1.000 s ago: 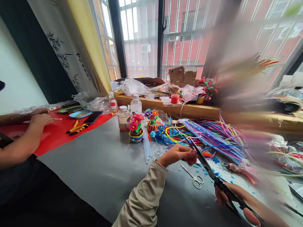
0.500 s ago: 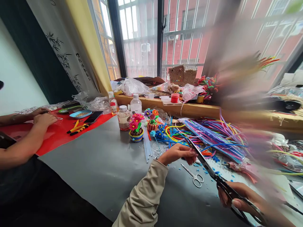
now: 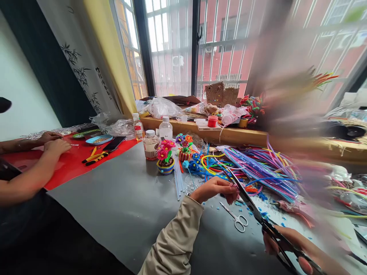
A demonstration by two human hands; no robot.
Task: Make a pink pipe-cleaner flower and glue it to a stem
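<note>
My left hand [image 3: 218, 189], in a beige sleeve, is pinched shut on something small that I cannot make out, held just at the blades of large black scissors [image 3: 258, 214]. My right hand [image 3: 289, 244] grips the scissors' handles at the lower right. The blades point up and left toward my left fingertips. A small pair of silver scissors [image 3: 236, 217] lies on the grey table [image 3: 123, 206] just below my left hand. Blue scraps are scattered around them.
A heap of coloured pipe cleaners [image 3: 258, 168] lies beyond my hands. Small pipe-cleaner flower pots [image 3: 165, 157], bottles [image 3: 151, 144] and clear sticks [image 3: 178, 177] stand mid-table. Another person's hands [image 3: 56, 143] rest on a red mat [image 3: 71, 162] at left. The windowsill [image 3: 229, 133] holds clutter.
The scissors and my right hand shifted slightly down and right. My left hand stays pinched at the blades. The other person's hands barely moved.
</note>
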